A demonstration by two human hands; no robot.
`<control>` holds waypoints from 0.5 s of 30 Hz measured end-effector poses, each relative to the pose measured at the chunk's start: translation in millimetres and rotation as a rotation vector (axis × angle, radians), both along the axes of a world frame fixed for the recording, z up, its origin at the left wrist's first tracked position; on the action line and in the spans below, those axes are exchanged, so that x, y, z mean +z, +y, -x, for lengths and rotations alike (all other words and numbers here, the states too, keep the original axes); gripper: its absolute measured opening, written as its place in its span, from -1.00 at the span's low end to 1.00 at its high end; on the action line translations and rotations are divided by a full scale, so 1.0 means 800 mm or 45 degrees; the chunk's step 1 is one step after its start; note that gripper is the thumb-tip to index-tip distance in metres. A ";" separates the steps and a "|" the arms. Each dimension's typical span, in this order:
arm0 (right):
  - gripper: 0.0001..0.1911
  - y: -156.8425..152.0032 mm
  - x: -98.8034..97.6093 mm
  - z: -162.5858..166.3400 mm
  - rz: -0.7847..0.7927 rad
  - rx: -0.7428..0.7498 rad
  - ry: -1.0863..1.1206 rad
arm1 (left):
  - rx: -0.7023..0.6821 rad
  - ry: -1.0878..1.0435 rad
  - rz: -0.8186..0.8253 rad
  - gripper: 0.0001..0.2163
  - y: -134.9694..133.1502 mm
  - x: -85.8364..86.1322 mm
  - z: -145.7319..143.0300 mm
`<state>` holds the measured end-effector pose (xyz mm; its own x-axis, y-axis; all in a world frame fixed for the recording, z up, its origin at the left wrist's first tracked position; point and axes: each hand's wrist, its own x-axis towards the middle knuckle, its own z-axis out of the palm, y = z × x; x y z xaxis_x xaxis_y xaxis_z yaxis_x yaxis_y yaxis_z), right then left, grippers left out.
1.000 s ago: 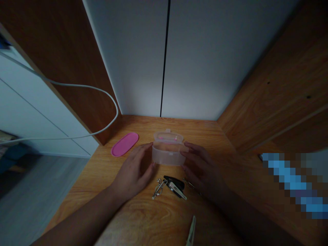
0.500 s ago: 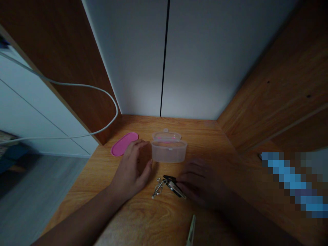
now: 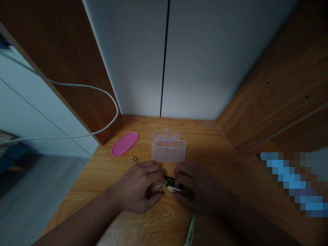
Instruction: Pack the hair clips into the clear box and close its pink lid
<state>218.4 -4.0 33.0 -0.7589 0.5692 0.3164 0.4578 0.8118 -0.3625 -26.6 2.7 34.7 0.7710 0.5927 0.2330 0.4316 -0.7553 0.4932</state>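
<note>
On the worktop [image 3: 138, 225], left hand [image 3: 138, 186] and right hand [image 3: 196, 186] curled around clips [image 3: 172, 189]; grip undetermined; gathering seemed underway, requiring firm pinching.

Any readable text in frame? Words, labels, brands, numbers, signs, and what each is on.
None readable.
Box: no lettering shows.
Pink tray: none shows.
Silver clip by the right hand: too small and dim to tell.
Front clip: same.
Blue patch, far right: pixelated, can't be read.
</note>
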 end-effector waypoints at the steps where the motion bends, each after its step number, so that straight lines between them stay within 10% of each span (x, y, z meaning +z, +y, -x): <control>1: -0.96 0.000 0.001 0.001 -0.008 0.014 0.027 | -0.001 0.002 0.005 -0.85 0.000 0.000 0.000; 15: -0.88 0.014 -0.018 -0.012 -0.116 -0.289 0.209 | 0.041 -0.118 0.010 -0.79 0.000 -0.006 0.005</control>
